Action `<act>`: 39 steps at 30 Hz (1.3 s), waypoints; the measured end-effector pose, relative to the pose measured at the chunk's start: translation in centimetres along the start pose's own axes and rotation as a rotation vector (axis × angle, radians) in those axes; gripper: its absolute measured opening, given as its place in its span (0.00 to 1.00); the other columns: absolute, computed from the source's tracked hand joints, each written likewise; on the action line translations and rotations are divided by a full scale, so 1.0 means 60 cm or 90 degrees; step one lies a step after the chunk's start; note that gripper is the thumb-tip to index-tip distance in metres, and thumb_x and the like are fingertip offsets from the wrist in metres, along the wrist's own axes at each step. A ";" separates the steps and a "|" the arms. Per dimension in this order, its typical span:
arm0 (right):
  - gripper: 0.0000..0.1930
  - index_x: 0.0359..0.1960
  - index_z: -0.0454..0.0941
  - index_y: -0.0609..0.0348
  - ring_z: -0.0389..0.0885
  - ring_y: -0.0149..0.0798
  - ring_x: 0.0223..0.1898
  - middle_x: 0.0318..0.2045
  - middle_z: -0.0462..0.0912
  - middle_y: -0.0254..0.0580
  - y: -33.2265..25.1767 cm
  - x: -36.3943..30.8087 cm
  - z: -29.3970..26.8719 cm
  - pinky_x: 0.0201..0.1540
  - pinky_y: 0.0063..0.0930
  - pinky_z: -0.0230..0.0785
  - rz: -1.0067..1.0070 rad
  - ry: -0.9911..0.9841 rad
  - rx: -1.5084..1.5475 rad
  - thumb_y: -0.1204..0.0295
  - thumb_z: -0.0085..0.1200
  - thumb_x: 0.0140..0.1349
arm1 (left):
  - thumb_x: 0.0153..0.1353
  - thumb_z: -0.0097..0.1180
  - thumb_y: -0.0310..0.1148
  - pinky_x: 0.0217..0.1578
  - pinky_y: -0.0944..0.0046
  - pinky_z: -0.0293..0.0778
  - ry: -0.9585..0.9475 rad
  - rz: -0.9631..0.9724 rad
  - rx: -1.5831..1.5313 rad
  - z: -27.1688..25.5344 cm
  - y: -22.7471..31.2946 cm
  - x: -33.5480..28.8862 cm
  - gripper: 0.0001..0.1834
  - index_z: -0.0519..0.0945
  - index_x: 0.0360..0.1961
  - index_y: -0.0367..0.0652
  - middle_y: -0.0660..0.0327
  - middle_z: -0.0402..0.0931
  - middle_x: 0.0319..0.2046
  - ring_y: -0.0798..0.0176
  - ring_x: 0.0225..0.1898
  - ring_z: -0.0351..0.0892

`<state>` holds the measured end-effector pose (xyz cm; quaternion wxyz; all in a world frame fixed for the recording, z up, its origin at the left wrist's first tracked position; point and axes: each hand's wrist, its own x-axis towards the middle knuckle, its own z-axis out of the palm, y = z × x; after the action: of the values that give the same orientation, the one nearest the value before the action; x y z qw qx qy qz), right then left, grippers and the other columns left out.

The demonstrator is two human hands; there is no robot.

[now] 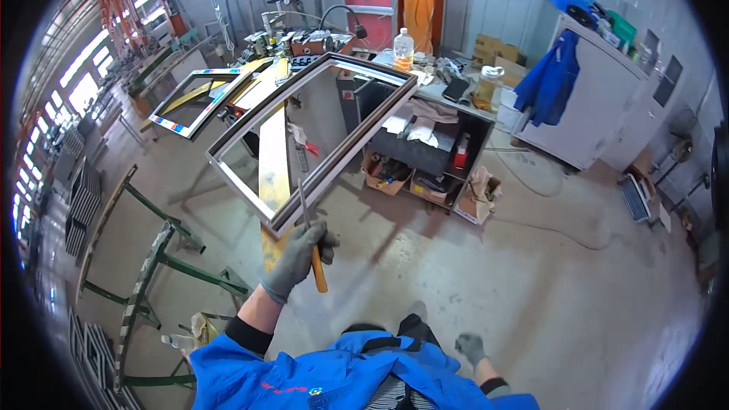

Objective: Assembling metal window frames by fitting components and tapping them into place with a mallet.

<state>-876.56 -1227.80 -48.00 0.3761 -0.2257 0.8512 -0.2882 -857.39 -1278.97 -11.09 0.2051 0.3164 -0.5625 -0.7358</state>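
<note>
My left hand (295, 260), in a grey glove, is closed around a file (320, 275) with an orange-brown wooden handle. Its thin metal blade points up and away, in front of the near corner of a frame. That frame (334, 159) is rectangular, dark with a silvery inner edge, and lies tilted across a long pale board (274, 156) with yellow patches. My right hand (471, 347), also gloved in grey, hangs low at my right side over the floor. Its fingers look curled in, and nothing shows in them.
Behind the frame stands a cluttered workbench with a bottle of orange liquid (403, 51), a jug (487, 87) and open shelves (425, 153). A second frame (182, 127) lies to the left. Green metal trestles (163, 258) stand near left. A cabinet (588, 110) with a hanging blue jacket (552, 80) is at right.
</note>
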 end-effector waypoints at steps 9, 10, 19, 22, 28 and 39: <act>0.21 0.61 0.77 0.67 0.88 0.36 0.42 0.46 0.88 0.46 -0.514 0.648 -0.332 0.45 0.29 0.81 -0.149 -0.023 0.282 0.67 0.60 0.72 | 0.74 0.53 0.34 0.32 0.70 0.79 0.019 0.044 0.014 -0.012 0.159 0.496 0.18 0.81 0.58 0.37 0.61 0.83 0.40 0.71 0.33 0.81; 0.23 0.64 0.75 0.66 0.87 0.35 0.44 0.47 0.87 0.45 -0.584 0.674 -0.338 0.46 0.29 0.81 -0.149 -0.035 0.331 0.67 0.60 0.72 | 0.73 0.55 0.34 0.32 0.70 0.79 0.034 0.038 0.024 -0.030 0.151 0.547 0.17 0.80 0.58 0.36 0.61 0.84 0.39 0.71 0.33 0.81; 0.24 0.59 0.81 0.60 0.80 0.28 0.52 0.51 0.84 0.34 -0.977 0.971 -0.363 0.57 0.27 0.73 -0.177 -0.127 0.534 0.54 0.57 0.73 | 0.66 0.60 0.36 0.59 0.48 0.76 0.227 0.241 0.675 -0.107 0.038 1.081 0.25 0.78 0.64 0.47 0.46 0.73 0.66 0.40 0.60 0.79; 0.25 0.61 0.80 0.60 0.79 0.27 0.51 0.51 0.83 0.33 -1.020 1.043 -0.355 0.57 0.28 0.73 -0.172 -0.065 0.559 0.53 0.59 0.72 | 0.66 0.58 0.34 0.60 0.49 0.75 0.148 0.241 0.774 -0.099 0.022 1.160 0.27 0.76 0.67 0.45 0.45 0.72 0.67 0.40 0.62 0.78; 0.28 0.62 0.74 0.61 0.86 0.40 0.47 0.48 0.84 0.42 -1.057 1.105 -0.326 0.54 0.38 0.81 -0.050 -0.064 0.842 0.60 0.66 0.66 | 0.62 0.59 0.30 0.57 0.50 0.77 0.047 0.164 0.691 -0.109 0.008 1.214 0.30 0.74 0.67 0.45 0.44 0.79 0.56 0.42 0.58 0.80; 0.27 0.61 0.74 0.62 0.87 0.44 0.45 0.47 0.85 0.45 -1.124 1.036 -0.367 0.48 0.38 0.85 -0.053 -0.069 0.799 0.67 0.66 0.63 | 0.55 0.66 0.28 0.46 0.51 0.82 0.186 0.177 0.840 -0.114 0.055 1.115 0.29 0.79 0.61 0.45 0.48 0.84 0.45 0.44 0.44 0.86</act>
<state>-920.52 -1307.48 -23.02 0.4678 -0.0091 0.4903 -0.7353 -900.67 -1328.65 -24.78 0.1360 0.3963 -0.8944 -0.1563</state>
